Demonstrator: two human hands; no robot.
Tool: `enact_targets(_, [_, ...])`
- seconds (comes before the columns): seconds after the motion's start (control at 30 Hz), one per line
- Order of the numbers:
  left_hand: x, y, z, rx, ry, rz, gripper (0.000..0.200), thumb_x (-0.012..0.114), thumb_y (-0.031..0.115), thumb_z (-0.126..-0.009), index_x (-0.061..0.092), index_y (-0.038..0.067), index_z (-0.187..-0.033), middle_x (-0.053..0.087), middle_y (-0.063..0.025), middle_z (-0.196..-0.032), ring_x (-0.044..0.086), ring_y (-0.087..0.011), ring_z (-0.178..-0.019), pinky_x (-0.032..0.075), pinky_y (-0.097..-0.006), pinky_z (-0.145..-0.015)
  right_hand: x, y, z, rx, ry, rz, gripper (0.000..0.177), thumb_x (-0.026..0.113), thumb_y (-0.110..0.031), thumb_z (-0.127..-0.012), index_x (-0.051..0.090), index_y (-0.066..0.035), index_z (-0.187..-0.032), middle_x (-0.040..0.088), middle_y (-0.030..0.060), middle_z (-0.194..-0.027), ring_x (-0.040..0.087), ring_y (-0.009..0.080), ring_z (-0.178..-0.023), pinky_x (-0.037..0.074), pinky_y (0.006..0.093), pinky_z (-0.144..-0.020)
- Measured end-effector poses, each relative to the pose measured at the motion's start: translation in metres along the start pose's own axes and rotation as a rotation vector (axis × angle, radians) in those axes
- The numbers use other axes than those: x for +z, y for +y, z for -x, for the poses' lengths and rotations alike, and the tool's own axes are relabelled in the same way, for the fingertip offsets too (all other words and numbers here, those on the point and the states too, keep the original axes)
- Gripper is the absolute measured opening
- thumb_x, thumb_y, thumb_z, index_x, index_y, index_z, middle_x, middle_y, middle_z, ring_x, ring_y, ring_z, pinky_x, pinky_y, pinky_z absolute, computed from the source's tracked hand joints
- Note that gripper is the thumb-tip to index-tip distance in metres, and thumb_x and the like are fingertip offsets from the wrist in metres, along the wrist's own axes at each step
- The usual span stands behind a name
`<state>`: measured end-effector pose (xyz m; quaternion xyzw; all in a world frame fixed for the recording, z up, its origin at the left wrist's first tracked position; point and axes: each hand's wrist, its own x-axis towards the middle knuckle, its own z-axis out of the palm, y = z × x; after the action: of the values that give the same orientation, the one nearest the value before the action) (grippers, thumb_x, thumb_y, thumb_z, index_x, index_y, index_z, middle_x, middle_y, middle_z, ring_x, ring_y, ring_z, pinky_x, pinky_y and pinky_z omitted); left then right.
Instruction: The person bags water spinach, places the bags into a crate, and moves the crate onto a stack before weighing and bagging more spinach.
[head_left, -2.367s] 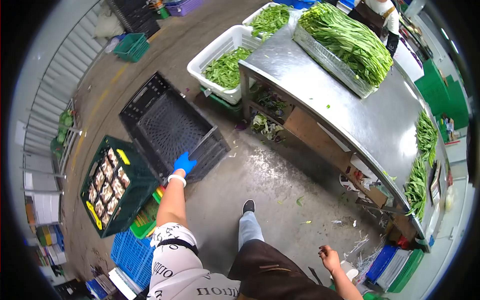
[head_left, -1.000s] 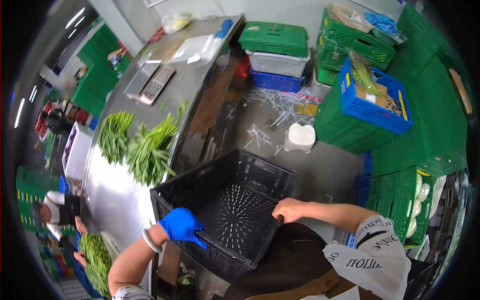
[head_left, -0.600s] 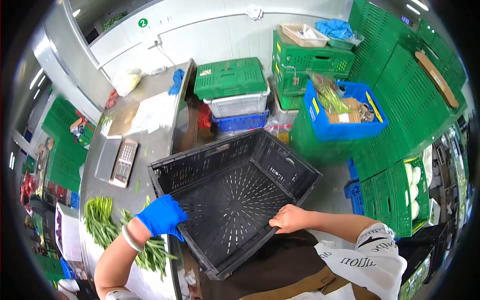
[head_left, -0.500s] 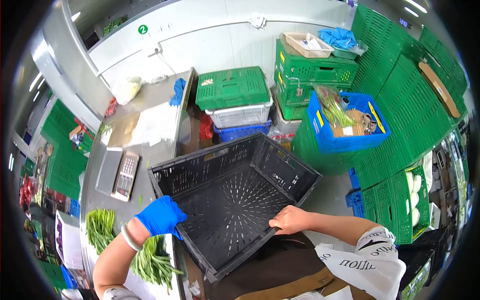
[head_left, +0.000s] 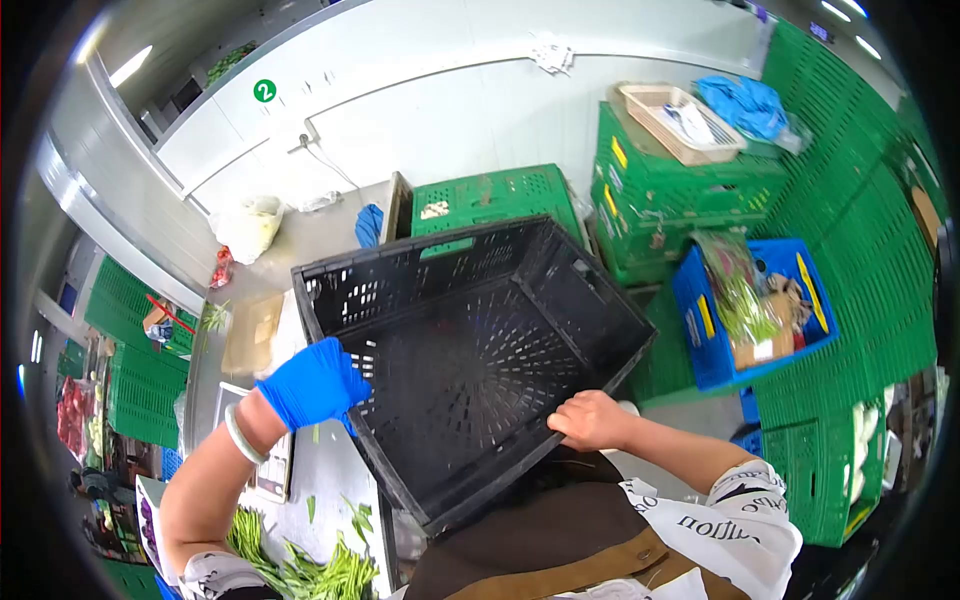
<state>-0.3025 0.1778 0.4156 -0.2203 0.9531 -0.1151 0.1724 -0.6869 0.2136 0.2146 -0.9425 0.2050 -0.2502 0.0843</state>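
A black plastic crate [head_left: 450,375] with a slotted floor and walls is held up in front of my body, its inside facing me and bare. My left hand [head_left: 315,383], in a blue glove, is closed round the crate's left rim. Bare, my right hand [head_left: 588,420] grips the near rim toward the right corner. Below the crate's left side, bunches of green leafy vegetables [head_left: 310,570] lie on the metal table [head_left: 330,500]. A keypad device on the table is partly hidden behind my left arm.
Behind the crate stands a green crate [head_left: 490,198]. Further right are stacked green crates [head_left: 690,190] topped by a beige basket [head_left: 665,115], and a blue crate [head_left: 700,345] holding wrapped greens. A white plastic bag [head_left: 247,228] sits at the table's far end.
The crate is higher in view and now covers part of the green crate behind it and the keypad device. Both hands keep their grip. The view has shifted, with the vegetables lower in it.
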Motion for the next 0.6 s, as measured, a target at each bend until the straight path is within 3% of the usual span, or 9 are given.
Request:
enact_targets(0.1, [0.018,-0.092,-0.035,-0.089,-0.019,-0.031,0.009,0.056,0.020,-0.075,0.058,0.016,-0.067,0.056,-0.0035,-0.064,0.057,-0.0234,-0.066,0.042,-0.0359,-0.065,-0.008,0.088,-0.058,-0.013,0.026,0.068,0.029,0.071,-0.022,-0.060,0.048,-0.011,-0.074,0.050,0.0031,-0.060,0.057,0.0210,-0.057,0.044,0.0341,-0.052])
enact_targets(0.13, [0.024,-0.123,-0.050,-0.108,0.028,-0.050,0.006,0.057,0.019,-0.073,0.060,0.015,-0.076,0.057,-0.0057,-0.073,0.056,-0.0245,-0.073,0.043,-0.0369,-0.069,-0.011,0.117,-0.076,-0.021,0.041,0.107,0.026,0.070,-0.020,-0.061,0.049,-0.011,-0.075,0.050,0.0033,-0.060,0.056,0.0214,-0.056,0.043,0.0349,-0.051])
enact_targets(0.17, [0.029,-0.153,-0.064,-0.130,0.075,-0.070,0.015,0.058,0.017,-0.072,0.061,0.013,-0.086,0.058,-0.0079,-0.082,0.056,-0.0256,-0.079,0.044,-0.0379,-0.074,-0.015,0.145,-0.097,-0.012,0.025,0.082,0.025,0.070,-0.021,-0.063,0.049,-0.011,-0.073,0.051,0.0039,-0.060,0.057,0.0220,-0.056,0.044,0.0352,-0.052])
enact_targets(0.23, [0.023,-0.198,-0.087,-0.325,0.250,-0.326,0.047,0.061,0.011,-0.071,0.057,0.012,-0.118,0.056,-0.0132,-0.117,0.054,-0.0282,-0.104,0.043,-0.0399,-0.090,-0.013,0.204,-0.134,-0.009,0.042,0.125,0.026,0.070,-0.024,-0.065,0.049,-0.011,-0.072,0.052,0.0045,-0.058,0.057,0.0230,-0.054,0.045,0.0356,-0.050])
enact_targets(0.3, [0.019,-0.226,-0.100,-0.685,0.317,-0.113,0.067,0.065,0.008,-0.072,0.044,0.012,-0.136,0.044,-0.0137,-0.137,0.047,-0.0307,-0.118,0.038,-0.0405,-0.098,-0.001,0.260,-0.167,0.036,-0.005,0.177,0.028,0.071,-0.027,-0.065,0.049,-0.011,-0.072,0.052,0.0048,-0.056,0.057,0.0238,-0.051,0.046,0.0361,-0.049])
enact_targets(0.4, [0.059,-0.230,-0.100,-0.924,0.631,0.192,0.055,0.069,0.014,-0.078,0.049,0.010,-0.130,0.051,-0.0137,-0.131,0.052,-0.0327,-0.111,0.039,-0.0403,-0.097,0.041,0.342,-0.205,0.140,-0.067,0.201,0.031,0.072,-0.029,-0.069,0.050,-0.009,-0.077,0.057,0.0074,-0.059,0.061,0.0258,-0.054,0.047,0.0377,-0.049])
enact_targets(0.53, [0.172,-0.167,-0.082,-0.949,0.258,0.526,0.044,0.069,0.018,-0.079,0.056,0.009,-0.120,0.060,-0.0124,-0.117,0.056,-0.0321,-0.103,0.042,-0.0389,-0.091,0.096,0.395,-0.245,0.158,-0.240,0.259,0.032,0.072,-0.028,-0.072,0.050,-0.007,-0.081,0.061,0.0100,-0.063,0.064,0.0271,-0.059,0.049,0.0377,-0.050])
enact_targets(0.6, [0.199,-0.114,-0.080,-0.978,0.081,0.734,0.036,0.069,0.020,-0.078,0.061,0.008,-0.111,0.063,-0.0130,-0.107,0.059,-0.0321,-0.094,0.045,-0.0396,-0.085,0.119,0.410,-0.241,0.195,-0.217,0.229,0.030,0.073,-0.026,-0.072,0.050,-0.008,-0.081,0.060,0.0098,-0.063,0.064,0.0270,-0.058,0.050,0.0375,-0.051])
